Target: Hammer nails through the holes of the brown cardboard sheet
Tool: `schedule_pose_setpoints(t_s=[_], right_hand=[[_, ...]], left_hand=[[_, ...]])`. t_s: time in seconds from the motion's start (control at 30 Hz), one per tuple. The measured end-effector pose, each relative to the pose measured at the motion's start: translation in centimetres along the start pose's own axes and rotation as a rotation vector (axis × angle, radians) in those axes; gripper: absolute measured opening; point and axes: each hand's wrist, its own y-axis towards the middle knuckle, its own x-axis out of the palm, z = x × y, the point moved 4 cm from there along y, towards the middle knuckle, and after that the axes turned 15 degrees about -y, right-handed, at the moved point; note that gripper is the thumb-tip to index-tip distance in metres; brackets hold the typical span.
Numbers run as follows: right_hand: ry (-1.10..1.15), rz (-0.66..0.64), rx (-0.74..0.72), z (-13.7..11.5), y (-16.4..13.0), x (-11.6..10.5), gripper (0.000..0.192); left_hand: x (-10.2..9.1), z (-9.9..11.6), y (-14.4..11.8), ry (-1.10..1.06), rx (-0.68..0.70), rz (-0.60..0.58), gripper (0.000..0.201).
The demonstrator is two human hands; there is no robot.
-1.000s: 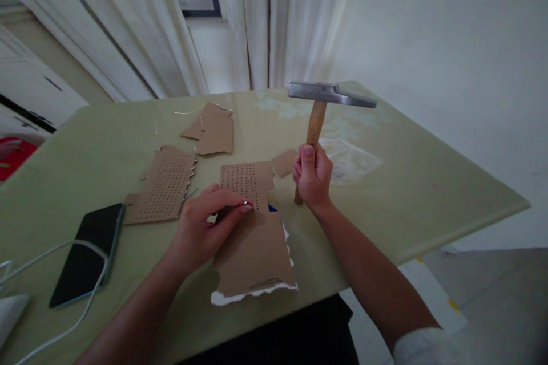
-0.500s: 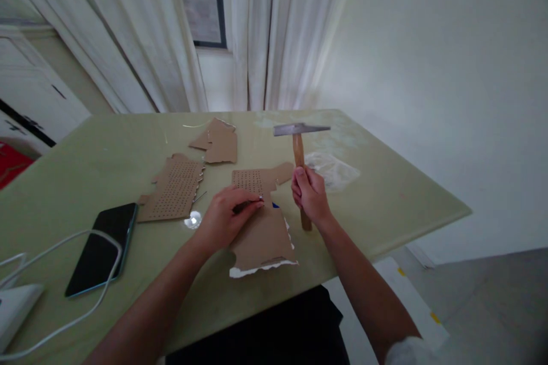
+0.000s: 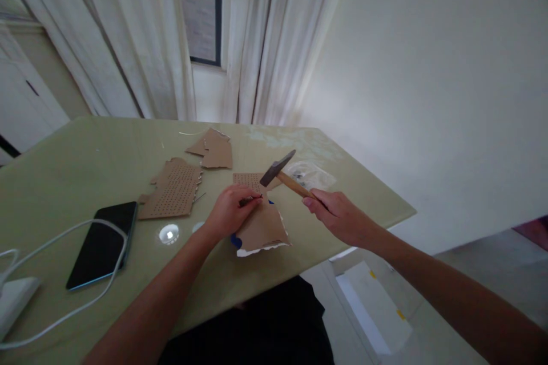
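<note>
Cardboard (image 3: 261, 225) lies near the counter (image 3: 64, 159) front edge. We see the left hand (image 3: 229, 214) pinching a nail (image 3: 250, 200) on it, the right hand (image 3: 338, 217) clenched around a hammer (image 3: 280, 174) tilted above, with bare counter to its right.

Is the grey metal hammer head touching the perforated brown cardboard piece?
Cannot tell: in the head view, the hammer head overlaps the cardboard; no plain gap or contact.

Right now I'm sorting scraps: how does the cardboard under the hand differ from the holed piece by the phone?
The near cardboard is pinned by the left hand, holed only at its far end; the left cardboard lies untouched, holed nearly all over. Both are brown, torn and flat.
</note>
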Motion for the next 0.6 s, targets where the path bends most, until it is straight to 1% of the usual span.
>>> schedule_pose_setpoints(t_s=[0.07,0.13,0.27,0.4,0.6], right_hand=[[-0.061,-0.040,-0.009,-0.34,0.01,0.29,0.047],[-0.096,-0.053,-0.017,-0.51,-0.11,0.54,0.047],[-0.037,-0.050,0.020,-0.53,-0.38,0.46,0.048],[-0.012,-0.087,0.017,-0.70,-0.14,0.54,0.049],[0.013,-0.033,0.049,-0.75,0.16,0.75,0.049]], left_hand=[[0.12,0.05,0.03,-0.029,0.013,-0.012,0.015],[0.20,0.13,0.03,-0.056,0.019,-0.018,0.016],[0.25,0.25,0.03,-0.100,0.020,-0.022,0.016],[0.26,0.13,0.07,-0.081,-0.021,-0.044,0.016],[0.19,0.15,0.14,-0.060,-0.047,-0.049,0.015]])
